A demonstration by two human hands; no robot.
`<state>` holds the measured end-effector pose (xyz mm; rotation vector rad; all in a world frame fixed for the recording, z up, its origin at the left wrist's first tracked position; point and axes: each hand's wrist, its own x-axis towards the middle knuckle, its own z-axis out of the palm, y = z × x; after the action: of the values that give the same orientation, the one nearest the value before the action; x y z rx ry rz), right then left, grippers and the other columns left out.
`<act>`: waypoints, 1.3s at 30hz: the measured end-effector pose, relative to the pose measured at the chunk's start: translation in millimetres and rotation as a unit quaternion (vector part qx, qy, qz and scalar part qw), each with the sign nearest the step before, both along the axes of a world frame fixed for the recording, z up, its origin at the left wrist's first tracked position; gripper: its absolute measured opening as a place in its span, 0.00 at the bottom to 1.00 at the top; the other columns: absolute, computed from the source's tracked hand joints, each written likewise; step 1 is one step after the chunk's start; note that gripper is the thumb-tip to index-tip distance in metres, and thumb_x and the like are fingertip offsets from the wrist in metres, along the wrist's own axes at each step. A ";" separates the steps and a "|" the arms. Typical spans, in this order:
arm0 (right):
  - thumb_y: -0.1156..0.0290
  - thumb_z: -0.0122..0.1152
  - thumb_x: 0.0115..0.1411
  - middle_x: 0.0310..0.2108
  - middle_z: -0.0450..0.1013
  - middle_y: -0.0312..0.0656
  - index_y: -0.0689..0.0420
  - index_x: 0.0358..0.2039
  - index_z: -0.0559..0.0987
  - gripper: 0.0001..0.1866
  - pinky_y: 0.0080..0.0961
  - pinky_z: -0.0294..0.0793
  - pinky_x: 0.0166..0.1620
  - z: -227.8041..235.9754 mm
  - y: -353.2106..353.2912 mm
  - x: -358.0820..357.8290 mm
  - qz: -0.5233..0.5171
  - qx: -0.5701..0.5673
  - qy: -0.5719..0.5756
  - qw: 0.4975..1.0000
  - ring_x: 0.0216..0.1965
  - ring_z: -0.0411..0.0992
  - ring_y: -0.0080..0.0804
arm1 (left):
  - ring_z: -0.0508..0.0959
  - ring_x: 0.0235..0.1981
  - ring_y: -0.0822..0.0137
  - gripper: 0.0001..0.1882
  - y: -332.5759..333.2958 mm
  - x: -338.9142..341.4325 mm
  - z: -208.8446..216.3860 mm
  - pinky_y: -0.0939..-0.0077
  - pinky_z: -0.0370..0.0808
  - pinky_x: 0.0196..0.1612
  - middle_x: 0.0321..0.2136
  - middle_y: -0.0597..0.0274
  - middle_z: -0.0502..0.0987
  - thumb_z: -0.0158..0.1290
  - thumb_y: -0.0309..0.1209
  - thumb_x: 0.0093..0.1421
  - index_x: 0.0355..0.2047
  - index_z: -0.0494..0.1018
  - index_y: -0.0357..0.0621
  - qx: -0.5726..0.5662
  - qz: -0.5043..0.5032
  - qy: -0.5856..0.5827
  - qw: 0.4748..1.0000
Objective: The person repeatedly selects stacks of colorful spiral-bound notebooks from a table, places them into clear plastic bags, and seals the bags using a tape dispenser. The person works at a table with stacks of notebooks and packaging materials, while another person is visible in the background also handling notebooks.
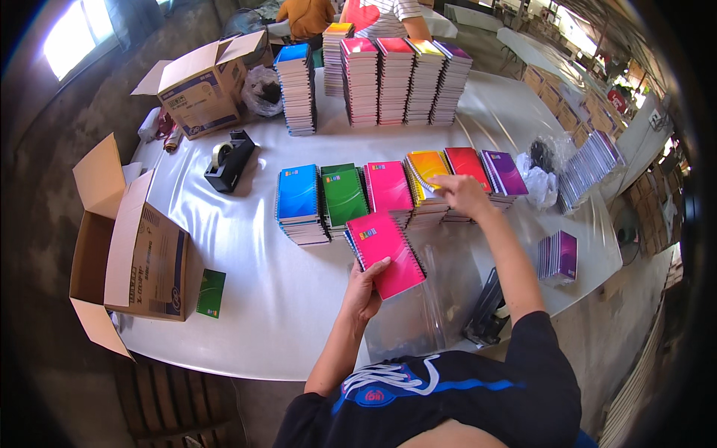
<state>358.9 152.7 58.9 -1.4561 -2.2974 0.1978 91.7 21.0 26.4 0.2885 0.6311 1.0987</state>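
My left hand (362, 293) is closed on a small bundle of spiral notebooks, a pink notebook (388, 257) uppermost, with other covers showing at its left edge. Over the yellow stack (432, 210), my right hand (464, 196) pinches the top yellow notebook (427, 166), whose spiral edge looks tilted up. The stacks stand in a row: blue (298, 196), green (345, 196), pink (390, 187), yellow, red (468, 166) and purple (505, 173). The bundle is just in front of the green and pink stacks.
Taller notebook stacks (361, 86) stand behind the row. Left are two open cartons (149, 257) (205, 93), a tape dispenser (230, 163) and a green notebook (211, 293). Purple notebooks (559, 257), a black dispenser (487, 310) and clear plastic bags (407, 321) lie nearer me. Two people (385, 19) are beyond.
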 end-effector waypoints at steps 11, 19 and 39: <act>0.78 0.60 0.45 0.45 0.74 0.43 0.51 0.47 0.76 0.24 0.34 0.70 0.51 -7.0 -34.1 -33.0 -0.067 0.215 -0.070 0.972 0.47 0.71 0.41 | 0.76 0.40 0.68 0.21 -1.6 -5.2 5.5 0.66 0.76 0.45 0.40 0.63 0.73 0.56 0.24 0.54 0.47 0.64 0.47 -0.015 -0.028 0.017 0.999; 0.76 0.64 0.48 0.42 0.75 0.46 0.53 0.44 0.78 0.20 0.42 0.70 0.50 -12.4 -24.0 -4.0 -0.071 0.060 0.037 0.995 0.46 0.72 0.42 | 0.76 0.40 0.67 0.22 1.6 -8.2 4.2 0.65 0.76 0.45 0.40 0.63 0.73 0.56 0.24 0.54 0.49 0.63 0.47 -0.028 -0.053 0.017 0.998; 0.70 0.64 0.46 0.33 0.77 0.45 0.57 0.28 0.84 0.08 0.28 0.73 0.44 88.5 -56.6 -68.6 0.443 -0.360 0.313 0.759 0.39 0.75 0.38 | 0.72 0.52 0.58 0.41 4.6 -22.1 23.3 0.63 0.69 0.56 0.53 0.51 0.68 0.54 0.53 0.53 0.59 0.57 0.39 0.044 -0.311 -0.123 0.941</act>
<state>290.2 96.1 147.5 -0.2329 -2.1506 1.6976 69.6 25.5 49.7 0.3874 0.2330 0.5374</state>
